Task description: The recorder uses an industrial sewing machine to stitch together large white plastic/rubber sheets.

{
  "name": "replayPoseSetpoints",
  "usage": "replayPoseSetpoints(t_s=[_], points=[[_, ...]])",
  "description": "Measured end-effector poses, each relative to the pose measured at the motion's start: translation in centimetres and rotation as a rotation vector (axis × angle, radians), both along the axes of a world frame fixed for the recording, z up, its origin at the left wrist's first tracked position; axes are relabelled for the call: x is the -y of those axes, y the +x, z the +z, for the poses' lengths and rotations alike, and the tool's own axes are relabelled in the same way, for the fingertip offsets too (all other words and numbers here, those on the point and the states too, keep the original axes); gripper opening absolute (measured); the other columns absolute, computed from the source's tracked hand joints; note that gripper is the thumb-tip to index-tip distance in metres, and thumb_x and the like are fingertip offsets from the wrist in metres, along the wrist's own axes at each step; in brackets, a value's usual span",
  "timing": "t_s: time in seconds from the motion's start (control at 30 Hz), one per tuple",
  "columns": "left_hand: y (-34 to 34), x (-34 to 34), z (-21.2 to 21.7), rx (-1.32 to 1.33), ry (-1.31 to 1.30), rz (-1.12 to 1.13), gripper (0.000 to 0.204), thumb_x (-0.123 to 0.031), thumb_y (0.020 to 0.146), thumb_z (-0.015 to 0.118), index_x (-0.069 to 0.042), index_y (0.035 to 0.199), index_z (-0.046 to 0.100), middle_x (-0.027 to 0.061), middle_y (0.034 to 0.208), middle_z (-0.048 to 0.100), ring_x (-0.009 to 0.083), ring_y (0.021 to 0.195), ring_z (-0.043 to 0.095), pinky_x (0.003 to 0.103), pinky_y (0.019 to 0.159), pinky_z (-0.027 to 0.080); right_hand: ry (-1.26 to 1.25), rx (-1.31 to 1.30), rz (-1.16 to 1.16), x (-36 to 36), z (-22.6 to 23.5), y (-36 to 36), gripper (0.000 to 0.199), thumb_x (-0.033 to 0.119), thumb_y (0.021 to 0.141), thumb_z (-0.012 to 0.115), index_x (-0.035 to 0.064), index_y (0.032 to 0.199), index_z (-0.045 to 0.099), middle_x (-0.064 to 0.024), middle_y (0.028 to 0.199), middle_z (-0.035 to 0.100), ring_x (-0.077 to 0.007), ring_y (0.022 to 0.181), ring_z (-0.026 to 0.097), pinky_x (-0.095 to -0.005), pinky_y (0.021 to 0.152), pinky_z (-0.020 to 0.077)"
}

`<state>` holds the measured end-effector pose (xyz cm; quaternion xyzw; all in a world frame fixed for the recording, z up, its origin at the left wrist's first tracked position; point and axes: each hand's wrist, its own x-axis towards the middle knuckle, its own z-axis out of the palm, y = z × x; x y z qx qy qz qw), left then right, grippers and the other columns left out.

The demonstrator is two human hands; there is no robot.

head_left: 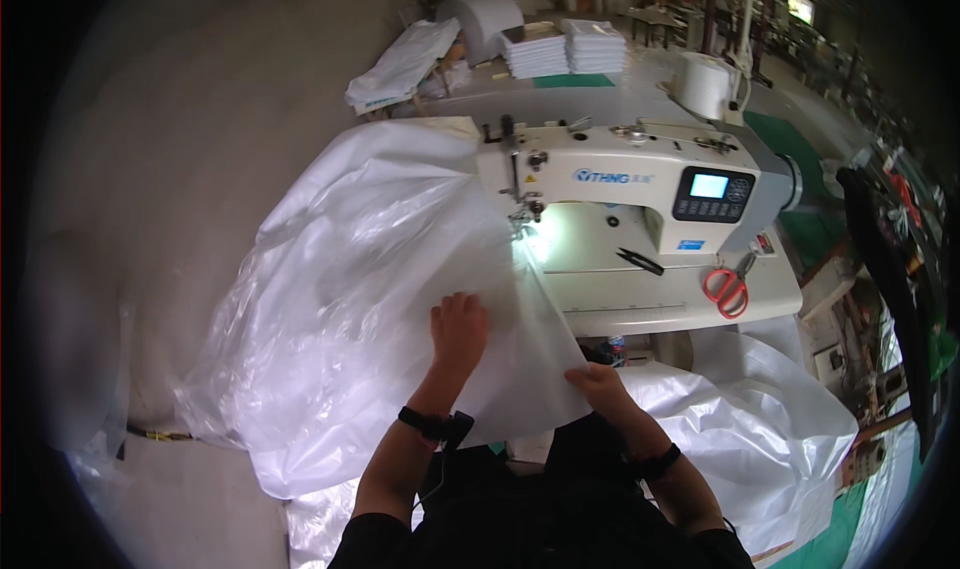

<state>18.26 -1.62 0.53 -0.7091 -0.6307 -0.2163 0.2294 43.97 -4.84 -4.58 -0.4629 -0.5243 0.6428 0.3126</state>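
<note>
A large sheet of shiny white plastic fabric spreads over the left of the sewing machine and hangs down toward me. Its right edge runs up to the needle area, where a lamp glows. My left hand lies on top of the sheet, fingers stretched forward and resting on it. At the sheet's near right corner, my right hand pinches the edge between thumb and fingers. On the machine bed, to the right of the needle, lie black thread snips and red-handled scissors.
More white fabric is heaped below the machine table on the right. Behind the machine stand a large thread cone, folded white stacks and a white roll. A cable lies on the floor at left.
</note>
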Motion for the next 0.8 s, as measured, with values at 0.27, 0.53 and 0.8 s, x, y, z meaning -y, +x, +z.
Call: replayPoseSetpoints(t_s=[0.27,0.53,0.8], points=[[2.9,1.7,6.6,1.949,-0.809,-0.338,0.018,-0.021,0.092,0.05,-0.004,0.086,0.052,0.002,0.058,0.046,0.0115,0.047,0.049,0.028,0.048,0.045,-0.029,-0.068,0.018,-0.4,-1.0,0.6,0.03,0.026,0.092,0.052,-0.0012,0.1,0.062,-0.0034,0.082,0.063,-0.0102,0.074,0.058,-0.0263,0.067,0.0473],[9.2,8.7,3.8,0.91,-0.765,-0.379,0.033,-0.024,0.083,0.064,0.0,0.1,0.049,0.008,0.079,0.059,0.0209,0.064,0.059,0.032,0.056,0.05,-0.338,-0.598,-0.074,-0.1,0.2,1.2,0.028,0.027,0.09,0.057,0.0035,0.105,0.061,-0.0024,0.09,0.064,-0.0098,0.078,0.06,-0.0254,0.071,0.0492],[1.0,6.3,1.6,0.782,-0.425,-0.337,0.025,-0.025,0.091,0.052,-0.002,0.092,0.06,0.0083,0.072,0.058,0.0229,0.068,0.06,0.035,0.062,0.049,-0.23,-0.375,-0.065,0.3,0.6,0.4,0.029,0.025,0.091,0.055,0.0011,0.107,0.061,-0.0043,0.092,0.064,-0.0118,0.08,0.061,-0.0271,0.073,0.0484]])
